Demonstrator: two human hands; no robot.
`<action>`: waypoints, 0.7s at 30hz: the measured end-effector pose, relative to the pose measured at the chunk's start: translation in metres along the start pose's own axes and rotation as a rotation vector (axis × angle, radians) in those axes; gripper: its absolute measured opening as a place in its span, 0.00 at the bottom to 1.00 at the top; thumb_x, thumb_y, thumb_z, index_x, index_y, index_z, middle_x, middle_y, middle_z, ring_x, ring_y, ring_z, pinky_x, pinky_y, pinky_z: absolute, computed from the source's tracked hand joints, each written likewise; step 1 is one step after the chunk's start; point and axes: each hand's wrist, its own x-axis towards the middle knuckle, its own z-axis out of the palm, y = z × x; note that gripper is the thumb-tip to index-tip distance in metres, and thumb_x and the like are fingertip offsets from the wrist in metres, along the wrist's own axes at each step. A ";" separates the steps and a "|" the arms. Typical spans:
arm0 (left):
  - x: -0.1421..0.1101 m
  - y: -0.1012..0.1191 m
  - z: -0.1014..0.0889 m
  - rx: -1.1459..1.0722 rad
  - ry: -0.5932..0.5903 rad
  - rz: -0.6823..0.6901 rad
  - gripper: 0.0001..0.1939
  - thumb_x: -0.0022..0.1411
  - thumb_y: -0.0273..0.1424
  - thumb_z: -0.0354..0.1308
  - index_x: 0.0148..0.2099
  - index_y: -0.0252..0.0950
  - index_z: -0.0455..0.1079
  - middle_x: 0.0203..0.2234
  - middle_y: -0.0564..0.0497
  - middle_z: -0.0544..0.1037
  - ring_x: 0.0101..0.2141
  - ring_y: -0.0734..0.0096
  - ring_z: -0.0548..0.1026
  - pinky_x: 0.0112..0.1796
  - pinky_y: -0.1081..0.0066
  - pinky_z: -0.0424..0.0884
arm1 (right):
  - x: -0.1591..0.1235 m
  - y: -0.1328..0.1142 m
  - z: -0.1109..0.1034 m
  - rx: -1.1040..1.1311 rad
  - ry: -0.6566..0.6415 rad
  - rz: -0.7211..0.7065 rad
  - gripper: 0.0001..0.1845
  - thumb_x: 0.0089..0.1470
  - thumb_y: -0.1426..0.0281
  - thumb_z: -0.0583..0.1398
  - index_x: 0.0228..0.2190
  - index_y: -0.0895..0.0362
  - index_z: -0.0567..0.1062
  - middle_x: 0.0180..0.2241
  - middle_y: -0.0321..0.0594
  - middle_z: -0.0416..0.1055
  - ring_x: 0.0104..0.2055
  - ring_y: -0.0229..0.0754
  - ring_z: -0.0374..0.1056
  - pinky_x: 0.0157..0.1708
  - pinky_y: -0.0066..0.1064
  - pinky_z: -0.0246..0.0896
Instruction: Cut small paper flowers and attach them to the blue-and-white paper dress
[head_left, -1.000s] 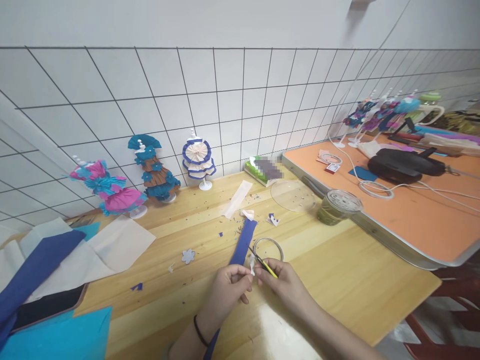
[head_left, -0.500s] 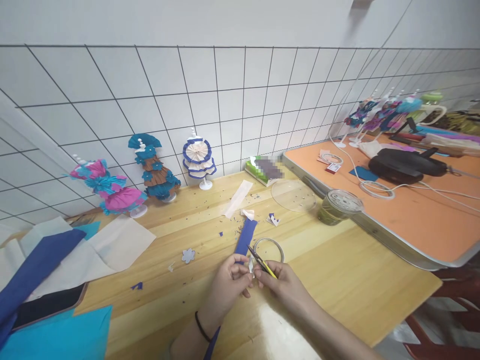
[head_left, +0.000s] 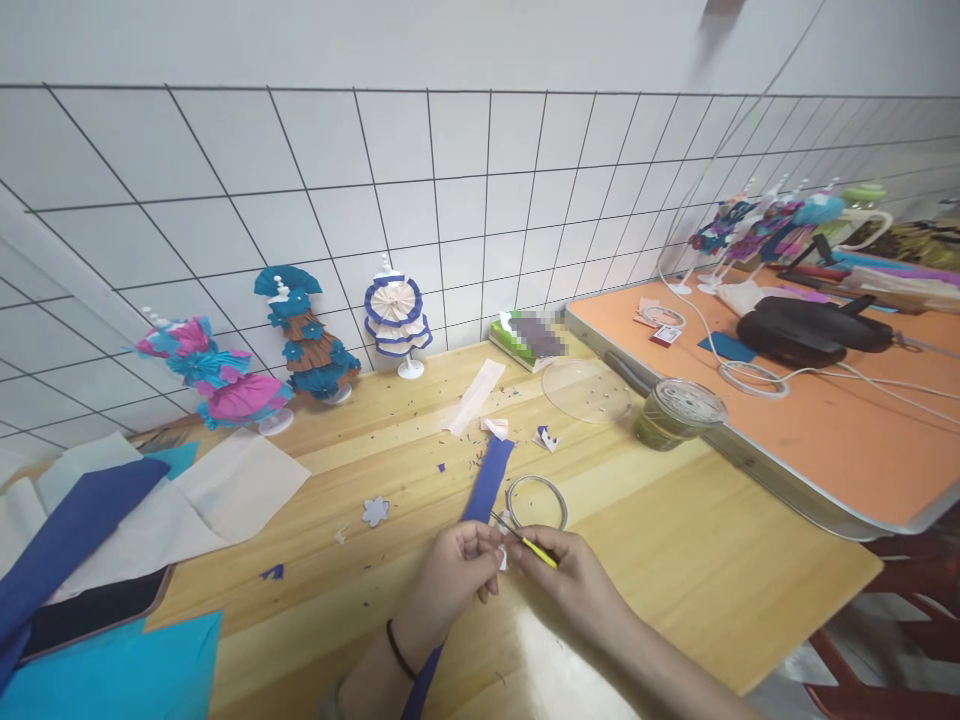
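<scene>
My left hand [head_left: 466,565], with a dark band on its wrist, pinches a small white paper piece [head_left: 502,558]. In my right hand [head_left: 562,570] is a pair of small yellow-handled snips [head_left: 538,552], dark tips angled toward the left fingertips. The tips are close to the white piece; whether they touch it I cannot tell. A dark blue paper strip [head_left: 491,480] runs beneath my left hand and forearm. Just beyond my right hand lies a roll of clear tape [head_left: 564,500]. To the left rests a pale flower-shaped cutout [head_left: 376,511].
Three paper-dressed mannequin stands line the wall, the nearest a white and blue dress [head_left: 397,315]. Paper sheets [head_left: 244,485] lie left. A lidded tub [head_left: 679,415] stands by the orange table [head_left: 825,430], with a clear disc [head_left: 586,390] beside it. Scraps litter the wood.
The snips have turned flatter, their tips dropping nearer my left fingers. The white piece now shows lower between my hands. Both hands remain close together.
</scene>
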 end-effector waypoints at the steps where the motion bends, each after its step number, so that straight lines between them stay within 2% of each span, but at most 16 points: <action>1: 0.000 0.000 -0.001 -0.020 -0.011 -0.007 0.07 0.47 0.30 0.56 0.30 0.32 0.67 0.12 0.57 0.67 0.14 0.80 0.62 0.18 0.77 0.58 | 0.000 -0.003 0.000 -0.008 -0.018 -0.021 0.17 0.53 0.61 0.55 0.24 0.60 0.73 0.23 0.38 0.71 0.29 0.40 0.66 0.33 0.27 0.58; 7: 0.000 0.003 -0.003 -0.050 -0.028 0.004 0.06 0.47 0.30 0.56 0.28 0.31 0.66 0.12 0.56 0.67 0.14 0.80 0.62 0.19 0.77 0.59 | -0.002 -0.012 0.001 -0.047 -0.043 -0.111 0.16 0.55 0.63 0.53 0.28 0.59 0.77 0.27 0.39 0.74 0.32 0.42 0.68 0.35 0.28 0.60; 11: 0.000 0.004 -0.004 -0.061 -0.035 0.028 0.08 0.48 0.30 0.57 0.31 0.31 0.66 0.14 0.56 0.68 0.15 0.80 0.63 0.19 0.77 0.60 | -0.001 -0.003 0.001 -0.068 0.013 -0.030 0.18 0.53 0.60 0.54 0.28 0.60 0.77 0.26 0.39 0.74 0.32 0.43 0.68 0.40 0.31 0.60; 14: 0.000 0.004 -0.005 -0.091 -0.052 0.044 0.09 0.48 0.31 0.58 0.32 0.31 0.65 0.14 0.56 0.68 0.15 0.80 0.64 0.20 0.76 0.61 | 0.000 0.003 -0.005 -0.075 0.029 0.032 0.20 0.51 0.58 0.56 0.36 0.60 0.76 0.32 0.41 0.75 0.38 0.46 0.68 0.46 0.36 0.57; 17: 0.000 0.003 -0.007 -0.132 -0.059 0.062 0.09 0.48 0.30 0.59 0.33 0.32 0.65 0.16 0.56 0.70 0.16 0.80 0.65 0.20 0.77 0.61 | 0.001 -0.002 -0.017 -0.086 -0.037 0.021 0.23 0.53 0.57 0.53 0.42 0.59 0.74 0.38 0.45 0.74 0.44 0.49 0.66 0.46 0.38 0.57; 21: 0.000 0.002 -0.010 -0.168 -0.068 0.076 0.10 0.48 0.29 0.59 0.35 0.32 0.65 0.19 0.55 0.71 0.16 0.81 0.65 0.20 0.77 0.62 | -0.001 -0.019 -0.039 -0.257 -0.170 0.013 0.23 0.56 0.57 0.48 0.40 0.57 0.75 0.37 0.45 0.74 0.39 0.49 0.68 0.42 0.38 0.59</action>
